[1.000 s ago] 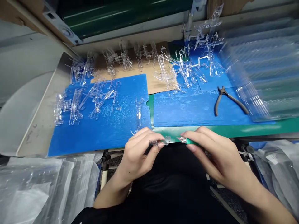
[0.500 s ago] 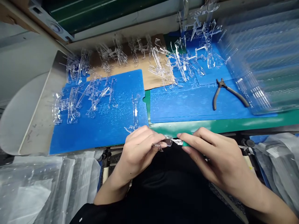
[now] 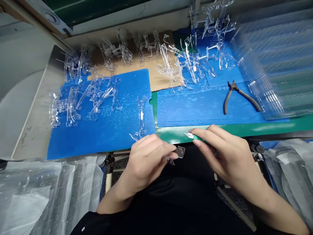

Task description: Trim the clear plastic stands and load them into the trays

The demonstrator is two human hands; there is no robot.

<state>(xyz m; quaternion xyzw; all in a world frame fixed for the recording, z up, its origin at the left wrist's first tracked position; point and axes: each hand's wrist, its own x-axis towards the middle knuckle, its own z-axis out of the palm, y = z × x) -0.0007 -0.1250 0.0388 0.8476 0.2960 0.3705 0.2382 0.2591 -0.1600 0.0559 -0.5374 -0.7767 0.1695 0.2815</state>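
Note:
My left hand (image 3: 149,160) is closed on a clear plastic part (image 3: 180,151), whose flat end sticks out past the thumb and forefinger. In my right hand (image 3: 225,150) is a small green-handled knife (image 3: 190,135), pinched between thumb and fingers with its short blade pointing left. The blade is apart from the plastic part, a little above and to its right. Just beyond my left hand, a clear piece (image 3: 141,114) lies on the blue sheet (image 3: 122,130).
Several clear plastic mouldings (image 3: 97,94) lie on the left, with more (image 3: 171,68) on the cardboard (image 3: 154,78). Grey-handled cutting pliers (image 3: 233,86) rest on the right blue sheet (image 3: 186,109). Stacked clear trays (image 3: 278,75) stand at right. Bagged material (image 3: 56,195) sits lower left.
The knife in my right hand has moved up and away from the plastic part, leaving a gap. More of the part's flat end now shows. The view has shifted slightly.

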